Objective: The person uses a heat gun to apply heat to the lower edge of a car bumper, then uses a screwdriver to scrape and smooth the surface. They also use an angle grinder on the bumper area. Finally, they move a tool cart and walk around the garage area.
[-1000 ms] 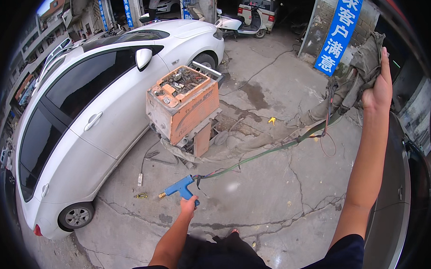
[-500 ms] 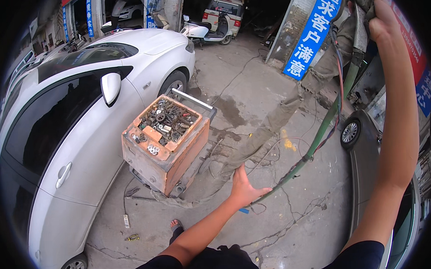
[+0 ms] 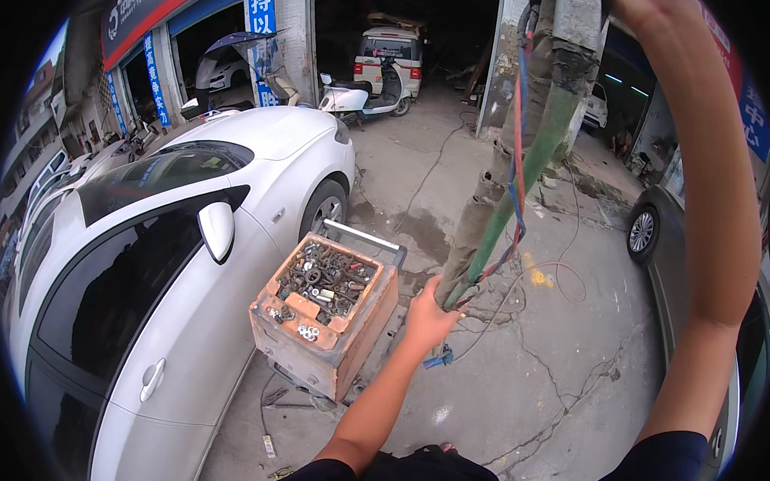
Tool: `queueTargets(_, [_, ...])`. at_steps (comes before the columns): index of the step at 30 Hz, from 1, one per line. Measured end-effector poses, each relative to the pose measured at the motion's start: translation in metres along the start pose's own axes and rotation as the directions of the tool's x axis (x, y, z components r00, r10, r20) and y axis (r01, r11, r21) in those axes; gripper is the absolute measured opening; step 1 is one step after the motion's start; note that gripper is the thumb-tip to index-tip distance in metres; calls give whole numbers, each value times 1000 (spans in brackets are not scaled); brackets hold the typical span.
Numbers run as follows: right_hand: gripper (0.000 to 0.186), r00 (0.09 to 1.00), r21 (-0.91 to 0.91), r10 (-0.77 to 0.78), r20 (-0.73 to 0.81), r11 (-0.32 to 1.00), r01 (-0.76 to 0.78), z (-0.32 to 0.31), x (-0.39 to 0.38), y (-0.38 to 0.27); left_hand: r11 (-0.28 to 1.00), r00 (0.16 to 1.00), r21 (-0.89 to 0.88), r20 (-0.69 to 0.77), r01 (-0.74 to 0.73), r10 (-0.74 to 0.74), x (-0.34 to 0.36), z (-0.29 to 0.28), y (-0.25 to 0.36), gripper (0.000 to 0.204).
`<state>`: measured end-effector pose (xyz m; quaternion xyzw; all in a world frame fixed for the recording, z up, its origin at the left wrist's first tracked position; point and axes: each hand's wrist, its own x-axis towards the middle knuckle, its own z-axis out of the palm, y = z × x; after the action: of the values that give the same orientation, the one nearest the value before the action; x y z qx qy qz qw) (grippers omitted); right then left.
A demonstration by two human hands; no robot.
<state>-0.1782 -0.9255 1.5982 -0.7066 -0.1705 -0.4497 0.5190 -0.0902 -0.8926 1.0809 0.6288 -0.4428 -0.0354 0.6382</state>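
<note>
Your left hand (image 3: 430,318) clasps cable (image 3: 496,228) and sleeve (image 3: 472,229) together mid-frame, likely to bundle them; right hand (image 3: 651,4) at upper right: grip cut off, can't tell

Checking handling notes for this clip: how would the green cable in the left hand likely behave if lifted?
The green cable would probably bend gradually, not flop: it looks thick and nearly straight above the left hand. It may feel heavy, with red and blue wires running alongside.

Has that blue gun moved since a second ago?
Yes, rightward: the blue gun was below the orange cabinet in view; now it's right of it.
</note>
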Motion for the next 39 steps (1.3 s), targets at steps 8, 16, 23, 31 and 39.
queueTargets(8, [58, 993, -763, 37, -113, 637, -111, 51, -12, 141, 898, 968, -363, 128, 250, -217, -15, 25, 6, 37])
queueTargets(16, [47, 821, -708, 483, -304, 462, -534, 7, -379, 261, 746, 934, -572, 111, 339, -340, 120, -104, -20, 11])
queueTargets(23, [34, -509, 613, 480, -714, 78, -786, -58, -772, 193, 497, 788, -678, 205, 542, -580, 188, -162, -132, 8])
queueTargets(31, [34, -686, 656, 331, -648, -215, -723, -17, -908, 103, 395, 628, -610, 227, 688, -744, 206, -183, -263, 18])
queueTargets(39, [36, -620, 541, 395, -678, -302, -785, 27, -849, 81, 913, 901, 97, -232, 396, -366, 150, -246, -270, 49])
